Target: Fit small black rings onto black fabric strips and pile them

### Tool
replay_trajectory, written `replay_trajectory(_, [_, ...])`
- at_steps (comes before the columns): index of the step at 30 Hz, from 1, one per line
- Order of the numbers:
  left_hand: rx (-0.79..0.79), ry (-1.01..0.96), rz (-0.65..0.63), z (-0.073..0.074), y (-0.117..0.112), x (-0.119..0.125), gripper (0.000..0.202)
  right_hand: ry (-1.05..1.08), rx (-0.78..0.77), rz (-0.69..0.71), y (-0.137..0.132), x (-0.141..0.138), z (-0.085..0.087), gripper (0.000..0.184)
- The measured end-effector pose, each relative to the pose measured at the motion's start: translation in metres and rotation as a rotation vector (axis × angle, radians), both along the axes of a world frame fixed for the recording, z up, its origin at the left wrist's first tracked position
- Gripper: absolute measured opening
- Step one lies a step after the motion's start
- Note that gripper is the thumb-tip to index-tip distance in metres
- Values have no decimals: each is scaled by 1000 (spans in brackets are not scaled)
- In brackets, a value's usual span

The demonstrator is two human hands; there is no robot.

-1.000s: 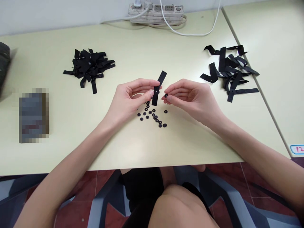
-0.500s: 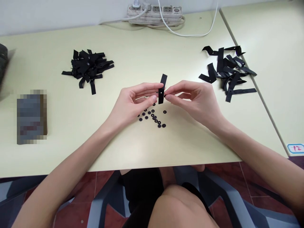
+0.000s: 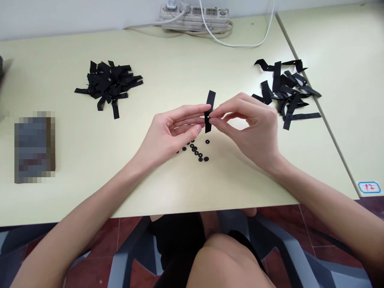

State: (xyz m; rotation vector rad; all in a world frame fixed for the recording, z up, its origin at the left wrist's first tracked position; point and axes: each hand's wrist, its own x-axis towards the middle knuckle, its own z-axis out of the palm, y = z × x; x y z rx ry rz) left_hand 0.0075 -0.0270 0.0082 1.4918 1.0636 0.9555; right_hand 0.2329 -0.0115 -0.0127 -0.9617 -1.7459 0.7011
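My left hand (image 3: pixel 171 132) pinches a short black strip (image 3: pixel 209 103) upright above the pale table (image 3: pixel 90 160). Thumb and forefinger of my right hand (image 3: pixel 252 128) are pressed against the strip's middle; whatever small part they hold is hidden behind the fingertips. Just under both hands lie several small black rings (image 3: pixel 199 154), scattered on the table. A heap of black strips (image 3: pixel 108 83) sits at the far left, and a looser heap of black strips (image 3: pixel 285 93) sits at the far right.
A white power strip (image 3: pixel 195 14) with cables lies along the back wall. A blurred dark object (image 3: pixel 34 146) rests at the left. A second table (image 3: pixel 351 80) abuts on the right, with a small label (image 3: pixel 369 187) at its corner. My knee and a chair show below the front edge.
My right hand, which held a small black ring apart from the strip, has closed in onto the strip's middle. The strip has turned more upright, and both hands have drifted slightly right.
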Motion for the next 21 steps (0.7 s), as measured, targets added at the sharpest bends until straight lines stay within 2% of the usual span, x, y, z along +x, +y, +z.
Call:
replay_trajectory(10, [1,-76,-13,-5,0,2,38,45,-46,4,4,0,-4,4])
replay_trajectory(21, [6,-151,-77,-12,3,-1,45,198,-313,143,8,2,4,19])
